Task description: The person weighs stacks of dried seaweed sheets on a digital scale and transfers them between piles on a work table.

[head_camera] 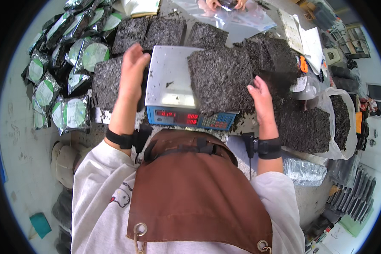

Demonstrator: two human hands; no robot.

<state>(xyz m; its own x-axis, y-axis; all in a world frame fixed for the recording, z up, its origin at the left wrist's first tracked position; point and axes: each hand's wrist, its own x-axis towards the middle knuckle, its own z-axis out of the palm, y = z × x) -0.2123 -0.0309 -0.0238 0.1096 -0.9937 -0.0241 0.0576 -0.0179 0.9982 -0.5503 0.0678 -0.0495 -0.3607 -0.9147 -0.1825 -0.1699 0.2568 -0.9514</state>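
A blue digital scale [165,115] with red lit digits and a metal pan [171,70] stands before me. A thick square stack of dark dried seaweed sheets [220,81] lies on the right of the pan and overhangs its edge. My left hand [132,71] is raised and blurred left of the pan, over another seaweed stack [106,84], with nothing seen in it. Beside the right edge of the stack on the scale is my right hand [261,98], fingers apart; whether its thumb touches the sheets I cannot tell.
Filled clear packets with green-and-white labels [76,112] are heaped at left. More seaweed stacks [165,31] line the back. At right are sheets in a plastic bag [339,123], a clear plastic container [306,88] and an orange tool [303,64]. Another person's hands [213,4] work opposite.
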